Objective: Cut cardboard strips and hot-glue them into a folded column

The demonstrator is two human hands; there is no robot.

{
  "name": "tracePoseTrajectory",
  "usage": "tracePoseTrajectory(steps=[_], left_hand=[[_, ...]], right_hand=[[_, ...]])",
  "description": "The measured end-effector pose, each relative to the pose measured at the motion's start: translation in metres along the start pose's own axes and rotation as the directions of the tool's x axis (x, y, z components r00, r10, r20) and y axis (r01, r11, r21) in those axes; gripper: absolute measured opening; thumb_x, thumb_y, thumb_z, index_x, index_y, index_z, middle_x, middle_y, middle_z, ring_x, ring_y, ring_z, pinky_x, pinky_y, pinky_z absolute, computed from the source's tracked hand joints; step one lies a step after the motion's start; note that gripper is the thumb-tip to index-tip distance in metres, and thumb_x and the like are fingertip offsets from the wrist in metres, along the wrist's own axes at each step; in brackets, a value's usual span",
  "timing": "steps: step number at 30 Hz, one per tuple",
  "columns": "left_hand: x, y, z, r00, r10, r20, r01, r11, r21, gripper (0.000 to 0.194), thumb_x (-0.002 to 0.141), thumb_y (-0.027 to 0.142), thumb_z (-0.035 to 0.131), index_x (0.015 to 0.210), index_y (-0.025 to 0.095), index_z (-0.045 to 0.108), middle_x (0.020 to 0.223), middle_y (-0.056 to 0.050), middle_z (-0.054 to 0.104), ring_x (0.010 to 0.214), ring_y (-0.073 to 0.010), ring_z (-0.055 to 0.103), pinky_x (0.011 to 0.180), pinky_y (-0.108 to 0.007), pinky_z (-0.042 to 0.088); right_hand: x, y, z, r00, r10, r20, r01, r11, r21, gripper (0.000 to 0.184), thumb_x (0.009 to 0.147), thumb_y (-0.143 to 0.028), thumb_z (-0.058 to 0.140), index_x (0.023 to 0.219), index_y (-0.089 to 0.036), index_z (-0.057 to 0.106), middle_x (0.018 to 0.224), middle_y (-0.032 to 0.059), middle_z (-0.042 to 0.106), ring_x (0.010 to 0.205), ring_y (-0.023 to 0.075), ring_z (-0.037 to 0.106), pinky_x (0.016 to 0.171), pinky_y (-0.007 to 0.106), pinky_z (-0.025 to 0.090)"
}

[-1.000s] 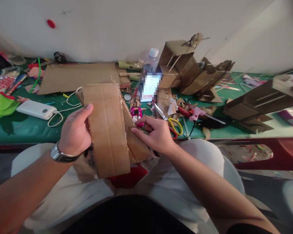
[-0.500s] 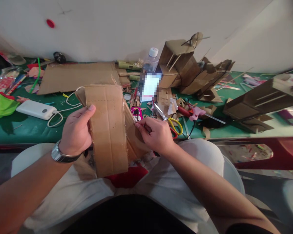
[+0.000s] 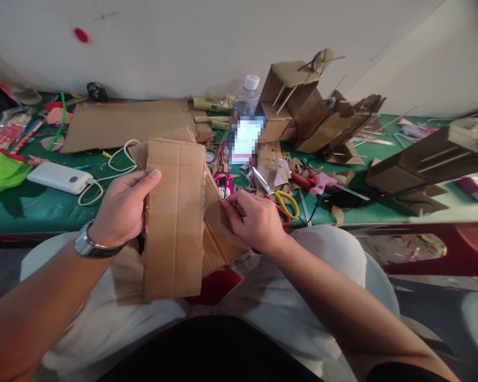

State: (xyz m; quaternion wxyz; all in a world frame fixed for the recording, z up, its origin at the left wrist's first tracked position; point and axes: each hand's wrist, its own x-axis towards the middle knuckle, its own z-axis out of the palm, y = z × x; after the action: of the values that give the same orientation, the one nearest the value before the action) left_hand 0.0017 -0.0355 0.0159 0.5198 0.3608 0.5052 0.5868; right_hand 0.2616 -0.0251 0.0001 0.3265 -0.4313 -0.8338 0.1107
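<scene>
My left hand (image 3: pixel 125 207) grips the left edge of a long rectangular cardboard piece (image 3: pixel 175 223), its thumb lying on the front face. The piece stands nearly upright over my lap, with a crease running down it and rough cut edges. Behind it, tilted to the right, is another cardboard piece (image 3: pixel 221 228). The fingers of my right hand (image 3: pixel 255 220) are closed in a pinch at that rear piece's upper right edge. Scissors (image 3: pixel 276 196) with yellow and red handles lie just beyond my right hand.
A glue gun (image 3: pixel 321 184), a lit phone (image 3: pixel 245 140) and a water bottle (image 3: pixel 247 101) are on the green table (image 3: pixel 115 217). Cardboard structures (image 3: pixel 290 101) occupy the right side. A white power bank (image 3: pixel 59 178) with a cable and a flat cardboard sheet (image 3: pixel 127 124) are at left.
The front cardboard piece has turned slightly, its lower end swinging left and toward me. My left hand has shifted a little with it. My right hand keeps its pinch in nearly the same place.
</scene>
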Motion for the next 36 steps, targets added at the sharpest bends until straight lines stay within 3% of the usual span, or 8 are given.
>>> tracePoseTrajectory(steps=[7,15,21,25,28,32,36], left_hand=[[0.001,0.003,-0.003,1.000,0.021,-0.014,-0.020,0.999,0.050,0.022,0.083,0.033,0.083,0.071,0.018,0.072,0.070,-0.001,0.070,0.061,-0.0124,0.062,0.055,-0.021,0.051],[0.002,0.004,-0.005,1.000,0.026,-0.013,-0.025,0.996,0.081,0.026,0.081,0.036,0.083,0.068,0.019,0.069,0.066,-0.001,0.067,0.056,-0.0132,0.057,0.051,-0.023,0.048],[0.001,0.006,-0.004,1.000,0.017,-0.019,-0.016,0.998,0.058,0.022,0.081,0.035,0.084,0.072,0.018,0.073,0.069,-0.003,0.071,0.060,-0.0151,0.063,0.054,-0.024,0.052],[-0.007,0.005,0.001,0.995,-0.091,0.048,0.086,0.991,0.098,0.020,0.080,0.040,0.084,0.076,0.022,0.077,0.075,-0.005,0.076,0.064,-0.0204,0.071,0.055,-0.029,0.059],[-0.010,0.003,0.004,0.994,-0.105,0.038,0.102,0.992,0.073,0.019,0.079,0.041,0.084,0.080,0.024,0.078,0.082,-0.006,0.079,0.071,-0.0238,0.075,0.061,-0.033,0.063],[-0.006,0.003,0.004,0.996,-0.084,0.005,0.083,0.996,0.024,0.022,0.080,0.038,0.084,0.091,0.020,0.079,0.083,-0.007,0.080,0.073,-0.0244,0.077,0.065,-0.035,0.065],[-0.004,0.006,0.003,0.997,-0.075,0.013,0.075,0.997,0.005,0.022,0.084,0.036,0.080,0.097,0.018,0.079,0.087,-0.006,0.081,0.077,-0.0238,0.077,0.073,-0.037,0.066]], right_hand=[[0.000,0.001,0.004,0.999,0.009,-0.041,-0.008,1.000,0.029,0.020,0.102,-0.032,0.054,0.084,-0.023,0.057,0.068,0.0023,0.065,0.060,0.0156,0.056,0.057,0.028,0.037],[0.002,-0.002,0.006,0.996,0.087,-0.018,-0.083,0.986,0.147,0.015,0.101,-0.031,0.054,0.088,-0.024,0.053,0.072,0.0016,0.064,0.059,0.0154,0.055,0.057,0.028,0.038],[0.003,-0.002,0.009,0.985,0.167,0.031,-0.169,0.943,0.287,0.014,0.104,-0.032,0.051,0.093,-0.023,0.053,0.072,-0.0003,0.060,0.060,0.0148,0.052,0.061,0.028,0.037],[0.005,0.001,0.005,0.981,0.195,-0.017,-0.175,0.913,0.368,0.016,0.107,-0.034,0.047,0.095,-0.024,0.049,0.072,-0.0022,0.053,0.059,0.0138,0.047,0.060,0.029,0.036],[0.008,0.005,-0.002,0.977,0.213,-0.008,-0.188,0.880,0.436,0.025,0.110,-0.038,0.042,0.090,-0.025,0.047,0.068,-0.0036,0.047,0.059,0.0140,0.043,0.060,0.029,0.035],[0.010,0.007,-0.008,0.989,0.144,0.030,-0.145,0.926,0.347,0.037,0.109,-0.038,0.045,0.075,-0.023,0.049,0.063,-0.0026,0.049,0.057,0.0129,0.043,0.058,0.029,0.034],[0.010,0.006,-0.007,0.999,0.045,-0.031,-0.035,0.960,0.276,0.023,0.101,-0.033,0.064,0.083,-0.020,0.071,0.068,0.0001,0.066,0.061,0.0128,0.056,0.058,0.027,0.042]])
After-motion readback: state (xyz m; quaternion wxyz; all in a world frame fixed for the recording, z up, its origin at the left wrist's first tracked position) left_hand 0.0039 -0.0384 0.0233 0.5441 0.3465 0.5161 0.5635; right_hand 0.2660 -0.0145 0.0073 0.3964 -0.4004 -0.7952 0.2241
